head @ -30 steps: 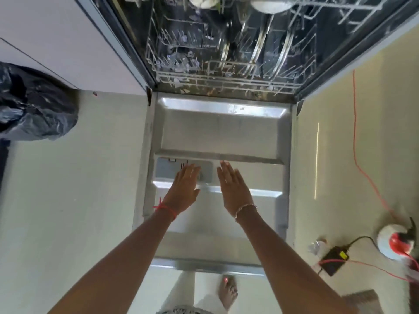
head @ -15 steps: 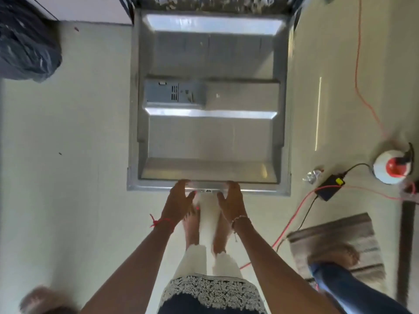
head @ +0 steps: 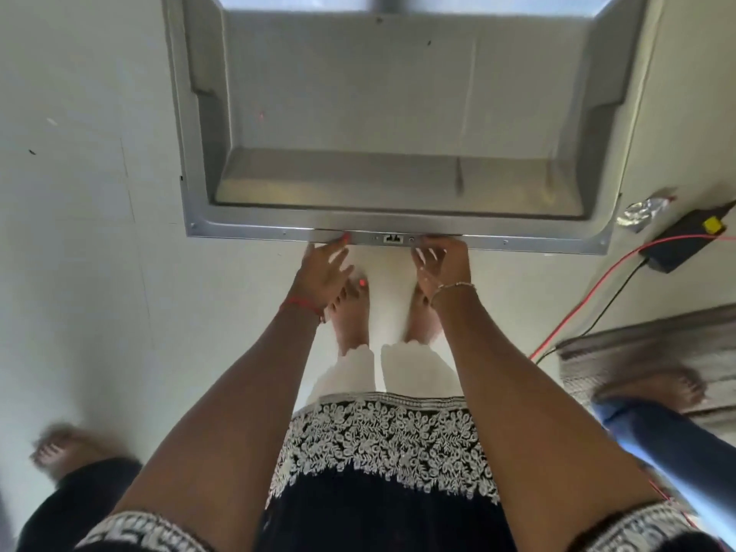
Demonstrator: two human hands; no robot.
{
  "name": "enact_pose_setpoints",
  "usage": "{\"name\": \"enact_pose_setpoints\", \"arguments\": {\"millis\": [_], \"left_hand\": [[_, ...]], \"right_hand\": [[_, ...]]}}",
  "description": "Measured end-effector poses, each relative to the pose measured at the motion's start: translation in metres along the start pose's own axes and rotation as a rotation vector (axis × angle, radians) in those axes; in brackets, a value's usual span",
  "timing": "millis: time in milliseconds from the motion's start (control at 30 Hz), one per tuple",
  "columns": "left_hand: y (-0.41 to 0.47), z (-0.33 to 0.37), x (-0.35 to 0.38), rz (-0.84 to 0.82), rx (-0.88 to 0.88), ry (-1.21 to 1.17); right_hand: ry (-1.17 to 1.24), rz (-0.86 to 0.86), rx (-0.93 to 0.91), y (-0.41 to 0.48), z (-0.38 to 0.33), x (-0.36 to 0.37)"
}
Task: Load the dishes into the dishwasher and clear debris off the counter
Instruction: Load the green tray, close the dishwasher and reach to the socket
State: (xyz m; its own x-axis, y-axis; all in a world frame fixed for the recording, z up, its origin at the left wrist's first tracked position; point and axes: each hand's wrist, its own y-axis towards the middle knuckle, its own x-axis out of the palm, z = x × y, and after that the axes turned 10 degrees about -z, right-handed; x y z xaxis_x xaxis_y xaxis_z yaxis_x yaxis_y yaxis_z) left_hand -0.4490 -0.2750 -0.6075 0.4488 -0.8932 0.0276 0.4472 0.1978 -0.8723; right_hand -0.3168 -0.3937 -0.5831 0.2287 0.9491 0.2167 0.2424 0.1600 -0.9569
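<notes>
The dishwasher door lies open and flat in front of me, its grey inner panel facing up. The racks and dishes are out of view. Both my hands are at the door's near edge, either side of the latch. My left hand touches the edge with a fingertip, its other fingers loosely spread below it. My right hand has its fingers curled at the edge and grips it. My bare feet stand just below the edge.
A black power adapter with a red cable and a crumpled foil wrapper lie on the floor at right. Another person's foot stands on a mat. A third person's foot is at lower left.
My hands left the inner panel and came back to the door's near edge. My view tilted down, so the racks and the black bag dropped out of sight.
</notes>
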Motion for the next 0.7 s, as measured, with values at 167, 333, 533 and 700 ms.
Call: {"name": "enact_pose_setpoints", "arguments": {"millis": [167,333,533,700], "left_hand": [[0.011,0.008,-0.008,-0.018,-0.03,-0.044],[-0.024,0.032,-0.008,-0.069,-0.134,-0.359],[-0.113,0.091,0.006,0.008,-0.103,-0.59],[-0.186,0.164,-0.004,0.047,-0.075,-0.621]], "right_hand": [[-0.106,-0.092,0.051,0.004,-0.018,-0.008],[-0.21,-0.088,0.031,-0.027,-0.027,-0.004],[-0.268,-0.09,-0.009,-0.118,-0.051,0.018],[-0.372,-0.07,-0.052,-0.198,-0.079,0.054]]}}
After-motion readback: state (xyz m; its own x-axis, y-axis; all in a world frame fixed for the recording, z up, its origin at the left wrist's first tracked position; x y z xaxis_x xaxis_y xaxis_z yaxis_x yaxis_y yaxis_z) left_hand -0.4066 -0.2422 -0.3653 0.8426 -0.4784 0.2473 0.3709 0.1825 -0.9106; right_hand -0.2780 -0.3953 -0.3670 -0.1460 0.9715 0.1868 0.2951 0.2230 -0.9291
